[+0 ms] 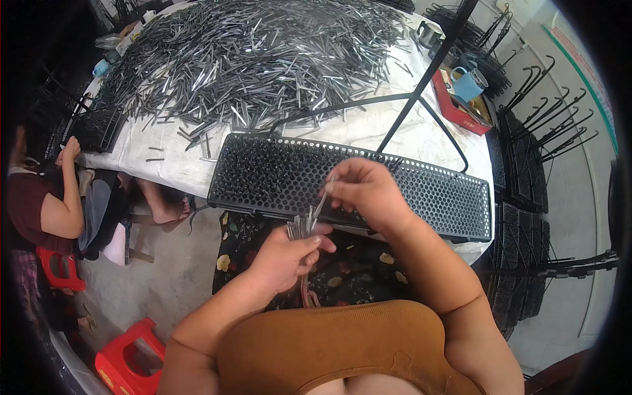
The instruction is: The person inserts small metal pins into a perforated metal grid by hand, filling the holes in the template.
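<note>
My left hand [280,260] is closed around a bunch of thin grey metal strips [300,225], their ends standing up above the fingers. Just above it, my right hand [365,191] pinches a single slim strip [321,205] whose lower end meets the bunch. Both hands are at the near side of a long black tray [454,204] full of round holes. Many dark pieces [253,172] stand upright in the tray's left part. Bare holes show in its right part. My right hand hides some of the middle.
A big heap of loose strips [263,66] covers the far table. A black metal frame [395,125] rises behind the tray. To the right are a red box [449,108], a blue mug [469,84] and hooked racks [550,112]. Another person [59,204] sits left, near red stools [128,359].
</note>
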{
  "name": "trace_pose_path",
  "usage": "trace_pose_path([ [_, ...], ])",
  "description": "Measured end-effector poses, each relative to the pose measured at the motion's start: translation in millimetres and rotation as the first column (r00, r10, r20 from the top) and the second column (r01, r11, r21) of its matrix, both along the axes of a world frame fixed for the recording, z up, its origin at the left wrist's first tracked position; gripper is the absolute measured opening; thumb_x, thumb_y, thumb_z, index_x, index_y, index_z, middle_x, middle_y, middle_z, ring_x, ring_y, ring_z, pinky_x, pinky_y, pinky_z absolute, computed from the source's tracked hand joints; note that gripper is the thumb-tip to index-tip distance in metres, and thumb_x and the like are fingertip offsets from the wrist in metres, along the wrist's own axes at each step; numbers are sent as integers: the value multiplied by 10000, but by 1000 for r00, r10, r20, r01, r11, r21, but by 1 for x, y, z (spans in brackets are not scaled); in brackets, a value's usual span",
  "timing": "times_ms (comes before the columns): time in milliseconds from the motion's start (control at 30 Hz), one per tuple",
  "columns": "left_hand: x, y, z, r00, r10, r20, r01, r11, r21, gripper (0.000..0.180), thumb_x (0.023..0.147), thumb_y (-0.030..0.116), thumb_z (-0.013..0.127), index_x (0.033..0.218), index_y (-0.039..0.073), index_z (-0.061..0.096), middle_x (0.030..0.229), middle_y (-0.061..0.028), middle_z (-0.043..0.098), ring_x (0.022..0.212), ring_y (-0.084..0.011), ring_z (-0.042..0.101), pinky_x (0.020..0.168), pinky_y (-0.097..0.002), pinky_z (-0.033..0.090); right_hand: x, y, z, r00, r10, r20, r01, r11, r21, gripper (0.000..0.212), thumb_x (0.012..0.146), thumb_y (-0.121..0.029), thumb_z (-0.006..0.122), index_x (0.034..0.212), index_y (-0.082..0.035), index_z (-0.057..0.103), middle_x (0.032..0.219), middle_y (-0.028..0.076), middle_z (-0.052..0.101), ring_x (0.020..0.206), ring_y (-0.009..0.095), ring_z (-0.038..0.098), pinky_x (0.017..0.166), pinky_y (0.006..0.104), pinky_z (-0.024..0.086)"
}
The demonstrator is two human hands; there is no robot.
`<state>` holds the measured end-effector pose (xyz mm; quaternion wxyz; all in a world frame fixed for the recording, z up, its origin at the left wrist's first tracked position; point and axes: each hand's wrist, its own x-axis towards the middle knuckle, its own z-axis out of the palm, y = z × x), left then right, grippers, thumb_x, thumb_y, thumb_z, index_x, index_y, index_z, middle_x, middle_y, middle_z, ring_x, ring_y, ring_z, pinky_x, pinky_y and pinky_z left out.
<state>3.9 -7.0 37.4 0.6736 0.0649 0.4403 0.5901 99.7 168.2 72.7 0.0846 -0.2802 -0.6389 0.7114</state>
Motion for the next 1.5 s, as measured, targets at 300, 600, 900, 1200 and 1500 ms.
trace_pose_path([
  [300,1,0,-2,999,3,-36,-5,999,-41,254,921,32,508,1169,-7,549,910,-109,626,617,-59,435,448,-172,310,-7,20,-29,949,-165,-269,310,328,893,114,823,-25,662,914,-40,594,809,121,657,700,232,659,642,299,509],
  [600,2,0,-2,999,22,-34,-24,999,-48,250,923,32,512,1165,-7,563,907,-117,606,608,-59,430,456,-168,323,-11,23,-29,964,-68,-257,265,163,950,114,765,-35,688,869,-57,648,844,107,658,791,298,630,673,362,507],
  [900,1,-2,0,998,8,55,-14,994,107,248,922,37,515,1161,-24,542,914,-126,611,588,-54,418,441,-158,305,3,-8,-9,986,162,-36,-141,931,337,124,811,-22,680,931,3,667,1004,114,667,846,161,624,736,267,500],
  [1200,2,0,-2,1000,-10,8,10,1000,-1,240,931,49,516,1158,-12,568,906,-122,599,585,-41,406,465,-151,314,2,25,-23,902,-295,-315,419,773,476,141,821,-2,663,939,-9,586,803,59,670,742,120,635,680,262,511],
  [1500,1,1,-1,1000,-15,17,15,1000,-7,236,934,40,503,1154,-15,567,904,-118,601,587,-44,410,464,-158,322,2,26,-20,906,-256,-337,420,455,785,106,799,-45,670,889,-47,612,770,155,639,692,307,646,618,329,503],
])
